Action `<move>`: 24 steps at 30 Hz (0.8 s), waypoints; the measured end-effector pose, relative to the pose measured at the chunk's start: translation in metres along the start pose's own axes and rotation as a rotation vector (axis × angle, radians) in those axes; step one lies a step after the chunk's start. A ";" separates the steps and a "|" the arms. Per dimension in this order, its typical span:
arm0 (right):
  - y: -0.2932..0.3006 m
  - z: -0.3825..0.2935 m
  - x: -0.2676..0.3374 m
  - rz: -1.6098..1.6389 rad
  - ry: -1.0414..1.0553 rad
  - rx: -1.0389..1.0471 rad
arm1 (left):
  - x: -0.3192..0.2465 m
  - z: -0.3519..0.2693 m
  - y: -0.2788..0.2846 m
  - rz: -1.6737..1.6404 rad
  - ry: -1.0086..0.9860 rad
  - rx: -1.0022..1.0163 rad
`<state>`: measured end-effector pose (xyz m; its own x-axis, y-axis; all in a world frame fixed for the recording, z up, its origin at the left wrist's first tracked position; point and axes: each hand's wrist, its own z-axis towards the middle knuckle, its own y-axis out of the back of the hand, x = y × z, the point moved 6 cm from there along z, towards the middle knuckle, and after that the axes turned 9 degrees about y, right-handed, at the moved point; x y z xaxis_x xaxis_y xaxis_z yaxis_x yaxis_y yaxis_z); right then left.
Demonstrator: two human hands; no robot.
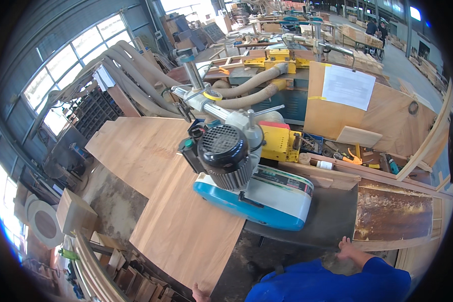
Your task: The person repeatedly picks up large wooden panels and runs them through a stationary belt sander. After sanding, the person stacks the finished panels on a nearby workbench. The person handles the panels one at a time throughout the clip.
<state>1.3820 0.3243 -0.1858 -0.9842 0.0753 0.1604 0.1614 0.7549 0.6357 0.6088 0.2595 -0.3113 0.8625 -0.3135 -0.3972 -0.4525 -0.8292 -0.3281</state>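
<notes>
My left hand is at the bottom edge of the view, touching the near edge of a large wooden panel; its fingers are largely hidden. The panel reaches under a blue and white power feeder with a black motor. To the right, my right hand rests its fingertips at the front edge of the dark machine table, holding nothing. A second wooden panel lies behind and to the left of the first, the two meeting or overlapping.
A yellow guard stands behind the feeder, with ribbed dust hoses beyond. At right are a worn board, a cordless drill and a paper sheet on plywood. Wood offcuts lie lower left. Two people are far off.
</notes>
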 end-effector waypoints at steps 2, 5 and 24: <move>-0.003 0.006 0.002 0.001 -0.051 -0.009 | -0.007 0.007 0.008 0.017 -0.031 -0.076; 0.012 0.002 0.012 0.099 -0.161 -0.005 | -0.017 0.010 0.008 0.022 0.017 -0.053; -0.026 -0.023 0.205 0.428 -0.104 -0.064 | -0.239 0.070 -0.034 0.459 -0.183 -0.349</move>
<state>1.1779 0.3048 -0.1518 -0.8295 0.4397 0.3443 0.5566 0.6003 0.5744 0.4024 0.3952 -0.2649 0.5296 -0.6166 -0.5825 -0.6415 -0.7404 0.2006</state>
